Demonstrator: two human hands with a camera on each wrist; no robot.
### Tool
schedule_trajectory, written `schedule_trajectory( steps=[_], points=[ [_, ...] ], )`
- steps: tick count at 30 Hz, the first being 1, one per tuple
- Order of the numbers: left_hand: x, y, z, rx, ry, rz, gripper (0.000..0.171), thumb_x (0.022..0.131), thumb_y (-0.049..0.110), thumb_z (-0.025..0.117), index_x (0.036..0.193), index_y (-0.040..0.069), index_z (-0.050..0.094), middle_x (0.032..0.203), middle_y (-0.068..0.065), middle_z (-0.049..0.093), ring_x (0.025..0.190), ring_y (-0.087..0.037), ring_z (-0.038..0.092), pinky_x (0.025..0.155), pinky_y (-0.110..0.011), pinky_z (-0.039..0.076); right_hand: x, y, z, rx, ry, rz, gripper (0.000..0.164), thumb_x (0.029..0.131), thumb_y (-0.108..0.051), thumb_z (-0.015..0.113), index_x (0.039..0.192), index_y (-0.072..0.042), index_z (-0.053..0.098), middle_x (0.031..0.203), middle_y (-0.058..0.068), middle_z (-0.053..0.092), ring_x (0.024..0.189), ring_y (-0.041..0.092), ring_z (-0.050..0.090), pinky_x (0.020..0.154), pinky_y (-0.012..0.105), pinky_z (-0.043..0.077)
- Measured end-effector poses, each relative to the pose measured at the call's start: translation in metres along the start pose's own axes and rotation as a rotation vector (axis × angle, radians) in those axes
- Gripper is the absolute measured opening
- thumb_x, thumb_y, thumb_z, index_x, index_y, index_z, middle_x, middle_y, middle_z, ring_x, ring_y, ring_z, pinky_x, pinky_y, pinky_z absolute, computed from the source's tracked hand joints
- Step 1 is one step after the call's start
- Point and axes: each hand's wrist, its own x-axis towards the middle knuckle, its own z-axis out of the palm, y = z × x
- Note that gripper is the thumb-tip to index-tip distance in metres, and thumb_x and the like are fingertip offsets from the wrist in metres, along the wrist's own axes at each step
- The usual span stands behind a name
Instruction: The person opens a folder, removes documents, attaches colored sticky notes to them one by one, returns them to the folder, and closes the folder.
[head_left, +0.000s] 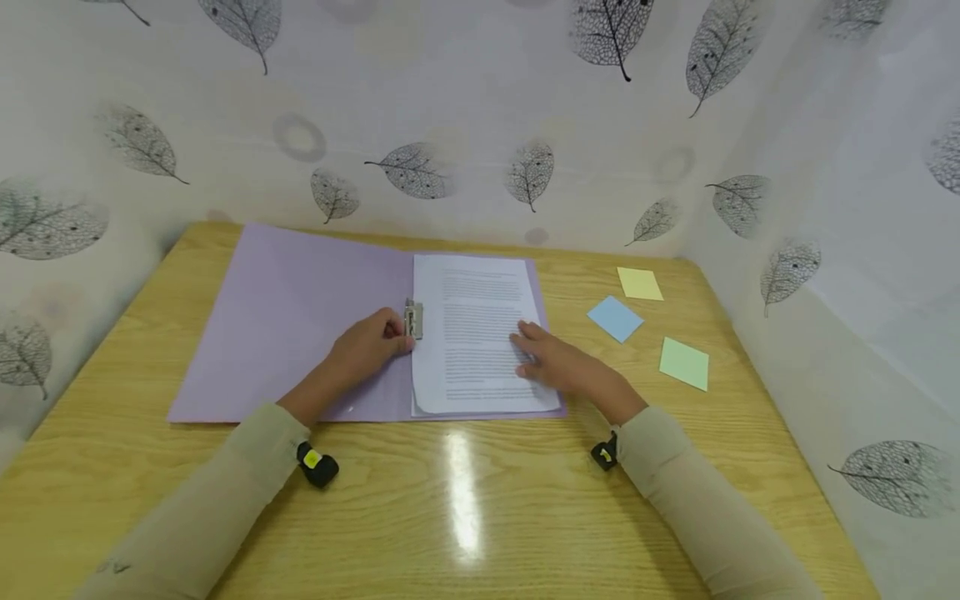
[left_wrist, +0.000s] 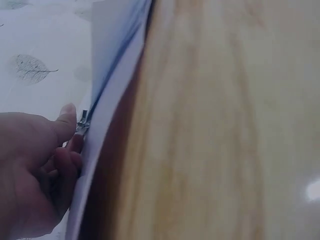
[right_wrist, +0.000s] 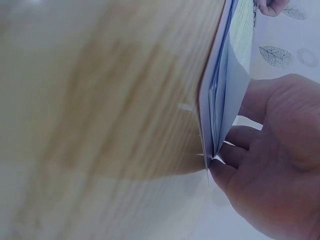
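Observation:
A lilac folder (head_left: 300, 325) lies spread open, with a stack of printed sheets (head_left: 480, 333) on its right half. Along the sheets' left edge sits a metal clip (head_left: 415, 320). My left hand (head_left: 367, 346) pinches at this clip, thumb and curled fingers close against it. In the left wrist view the clip (left_wrist: 83, 122) shows right at the thumb of the left hand (left_wrist: 37, 165). My right hand (head_left: 566, 362) rests with spread fingers on the right side of the sheets. The right wrist view shows the right hand's fingers (right_wrist: 234, 150) at the edge of the stack.
Yellow (head_left: 640, 283), blue (head_left: 615, 318) and green (head_left: 684, 364) paper squares lie on the wooden table (head_left: 375, 517), right of the folder. A leaf-patterned wall covering (head_left: 465, 108) stands behind the table and along its sides.

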Motion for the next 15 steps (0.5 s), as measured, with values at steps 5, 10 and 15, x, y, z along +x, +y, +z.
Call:
schedule_trajectory(
  steps=[5, 10, 15],
  points=[
    [0.000, -0.003, -0.010, -0.096, -0.021, -0.001, 0.034, 0.100, 0.039, 0.062, 0.119, 0.011, 0.057, 0.103, -0.012, 0.066, 0.081, -0.025, 0.061, 0.069, -0.035, 0.048, 0.001, -0.003, 0.001, 0.002, -0.009, 0.011, 0.068, 0.103, -0.023, 0.059, 0.158, -0.004, 0.025, 0.167, 0.021, 0.006, 0.155, 0.038, 0.007, 0.125, 0.050, 0.015],
    [0.003, -0.001, -0.018, -0.202, -0.064, 0.003, 0.037, 0.105, 0.036, 0.055, 0.131, 0.010, 0.053, 0.094, -0.013, 0.064, 0.063, -0.022, 0.057, 0.058, -0.033, 0.049, -0.001, -0.006, -0.001, -0.012, -0.015, 0.021, 0.067, 0.103, -0.021, 0.059, 0.158, -0.003, 0.026, 0.167, 0.022, 0.007, 0.155, 0.039, 0.008, 0.124, 0.052, 0.017],
    [0.008, 0.000, -0.024, -0.255, -0.111, -0.046, 0.043, 0.107, 0.037, 0.048, 0.133, 0.003, 0.051, 0.104, -0.015, 0.066, 0.069, -0.020, 0.058, 0.064, -0.030, 0.050, -0.002, -0.007, -0.002, -0.027, -0.015, 0.022, 0.066, 0.103, -0.021, 0.059, 0.157, -0.002, 0.028, 0.167, 0.022, 0.008, 0.155, 0.039, 0.009, 0.124, 0.052, 0.018]
  ],
)
